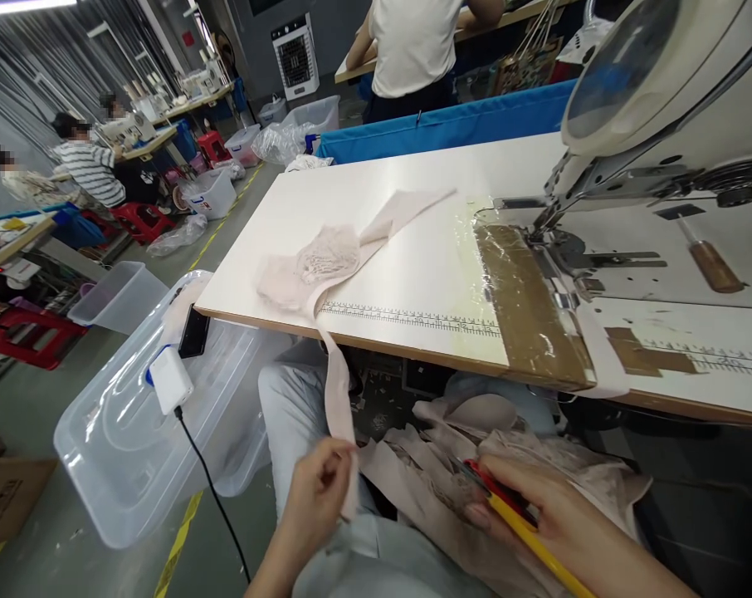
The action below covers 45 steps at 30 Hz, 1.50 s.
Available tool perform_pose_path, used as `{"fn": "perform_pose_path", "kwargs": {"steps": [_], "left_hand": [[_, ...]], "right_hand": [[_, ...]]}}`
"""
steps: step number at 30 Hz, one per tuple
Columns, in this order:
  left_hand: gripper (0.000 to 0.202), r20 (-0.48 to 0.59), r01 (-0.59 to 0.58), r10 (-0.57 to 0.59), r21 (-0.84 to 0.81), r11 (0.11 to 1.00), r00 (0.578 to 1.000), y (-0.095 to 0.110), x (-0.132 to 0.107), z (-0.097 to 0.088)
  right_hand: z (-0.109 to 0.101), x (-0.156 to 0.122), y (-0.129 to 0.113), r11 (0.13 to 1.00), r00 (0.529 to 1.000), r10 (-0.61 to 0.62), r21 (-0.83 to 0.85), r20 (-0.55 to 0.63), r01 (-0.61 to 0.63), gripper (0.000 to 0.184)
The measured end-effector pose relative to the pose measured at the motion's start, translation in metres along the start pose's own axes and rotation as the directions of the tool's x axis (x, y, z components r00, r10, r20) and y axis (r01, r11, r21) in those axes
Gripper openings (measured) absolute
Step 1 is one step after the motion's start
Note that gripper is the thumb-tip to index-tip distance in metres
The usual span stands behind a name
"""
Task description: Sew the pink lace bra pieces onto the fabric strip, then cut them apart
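My left hand [319, 490] is closed on the hanging end of a pale pink fabric strip [337, 390]. This strip runs up over the table edge to a pale pink piece with a lace panel [329, 253], which lies on the sewing table [407, 270]. My right hand [554, 511] is wrapped round a pair of scissors [506, 511] with red and yellow handles. The blades point up and left, partly hidden against a heap of pale pink lace fabric [413, 482] on my lap. The two hands are apart.
A sewing machine [650, 124] stands at the right, a wooden-handled tool [715, 266] on its bed. Left of the table, a clear plastic box [102, 448] bears a white charger [170, 379] and a dark phone [194, 332]. Co-workers [413, 50] sit or stand beyond.
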<state>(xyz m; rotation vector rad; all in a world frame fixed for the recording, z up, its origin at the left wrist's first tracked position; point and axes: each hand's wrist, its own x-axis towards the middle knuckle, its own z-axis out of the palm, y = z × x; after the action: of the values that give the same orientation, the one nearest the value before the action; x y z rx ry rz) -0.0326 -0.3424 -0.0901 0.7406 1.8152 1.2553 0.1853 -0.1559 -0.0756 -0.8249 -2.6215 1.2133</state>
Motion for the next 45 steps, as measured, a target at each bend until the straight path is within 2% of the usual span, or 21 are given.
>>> {"fn": "perform_pose_path", "kwargs": {"steps": [1,2,3,4,6,8,11,14,17,19,22,30,36,45], "left_hand": [[0.044,0.214,0.039,-0.021,-0.078,0.996,0.977,0.014,-0.006,0.001],[0.046,0.388,0.069,-0.009,-0.14,0.988,0.922,0.029,-0.01,0.003],[0.046,0.493,0.075,0.014,-0.16,0.984,0.87,0.044,-0.011,0.006],[0.045,0.52,0.049,0.031,-0.141,0.989,0.854,0.058,-0.01,0.009],[0.033,0.435,-0.099,0.089,0.0,0.995,0.896,0.082,-0.002,0.015],[0.026,0.314,-0.264,0.199,0.178,0.948,0.928,0.098,0.008,0.022],[0.023,0.278,-0.377,0.304,0.264,0.888,0.911,0.11,0.019,0.03],[0.028,0.311,-0.294,0.231,0.171,0.94,0.922,0.113,0.024,0.036],[0.037,0.424,-0.036,0.036,-0.009,0.999,0.905,0.111,0.029,0.041],[0.044,0.471,0.109,-0.044,-0.11,0.988,0.881,0.11,0.035,0.044],[0.05,0.442,0.194,-0.094,-0.186,0.963,0.892,0.109,0.042,0.046],[0.054,0.379,0.255,-0.145,-0.258,0.932,0.914,0.107,0.048,0.045],[0.053,0.393,0.257,-0.14,-0.263,0.93,0.909,0.106,0.049,0.043],[0.048,0.405,0.256,-0.123,-0.293,0.921,0.906,0.097,0.052,0.039]], "right_hand": [[0.0,0.001,-0.004,1.0,0.999,0.009,0.017,0.046,-0.01,0.037],[-0.001,0.002,-0.008,0.999,0.996,0.021,0.037,0.09,-0.024,0.038],[-0.003,0.002,-0.011,0.997,0.991,0.035,0.06,0.13,-0.043,0.038],[-0.005,0.002,-0.013,0.995,0.987,0.049,0.082,0.154,-0.062,0.039],[-0.011,-0.001,-0.015,0.989,0.98,0.074,0.112,0.183,-0.096,0.039],[-0.021,-0.005,-0.014,0.986,0.977,0.09,0.118,0.195,-0.114,0.038],[-0.036,-0.009,-0.013,0.986,0.971,0.084,0.12,0.224,-0.113,0.037],[-0.05,-0.008,-0.015,0.988,0.967,0.078,0.111,0.242,-0.108,0.034],[-0.06,-0.003,-0.02,0.991,0.964,0.069,0.09,0.256,-0.094,0.034],[-0.063,0.001,-0.023,0.995,0.96,0.043,0.078,0.278,-0.067,0.037],[-0.066,0.009,-0.027,0.998,0.951,0.005,0.063,0.308,-0.026,0.036],[-0.064,0.019,-0.03,0.999,0.956,-0.036,0.003,0.291,0.037,0.041],[-0.064,0.02,-0.037,0.993,0.977,-0.012,-0.111,0.213,0.036,0.041],[-0.055,0.022,-0.027,0.985,0.977,0.005,-0.169,0.212,0.032,0.047]]}}
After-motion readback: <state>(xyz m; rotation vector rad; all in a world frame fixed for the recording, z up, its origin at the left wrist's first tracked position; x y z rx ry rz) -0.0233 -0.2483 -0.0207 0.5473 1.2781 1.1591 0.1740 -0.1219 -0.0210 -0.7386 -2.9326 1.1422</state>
